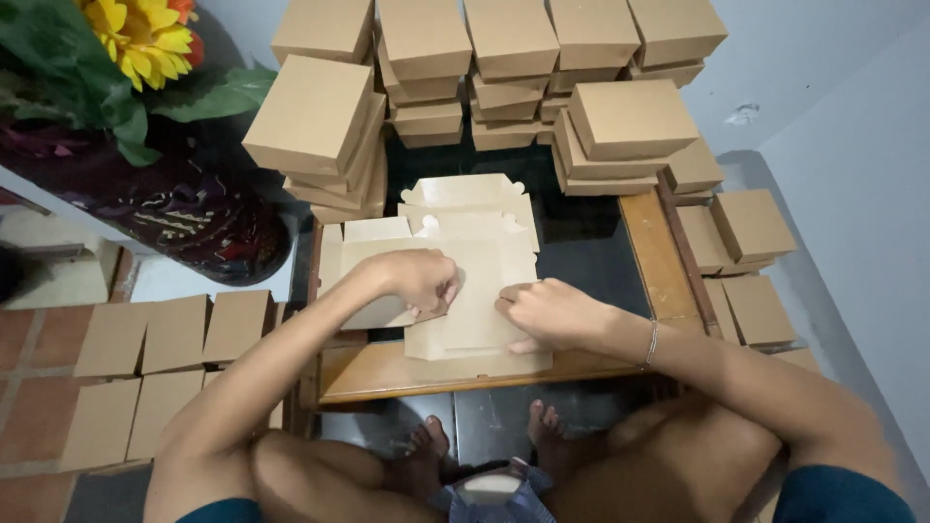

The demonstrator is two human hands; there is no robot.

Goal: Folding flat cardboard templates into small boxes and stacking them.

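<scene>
Nearest you: your bare knees and crossed feet under the near edge of a low wooden table with a dark glass top. On that table, item one: a flat cardboard box blank, light brown, unfolded, lying over a small pile of like blanks whose tabbed flaps show toward the far side. Your left hand sits curled on the blank's left part, fingers bent and pinching a fold of the card. Your right hand presses down on the blank's right part, fingers close together, thumb along the near edge; a thin bracelet circles that wrist. Item two: finished brown boxes, closed, stacked in rows across the far side of the table and against the wall. More boxes lie on the floor to your right, and a further group on the floor to your left. Far left: a dark patterned vase holding yellow artificial flowers.
</scene>
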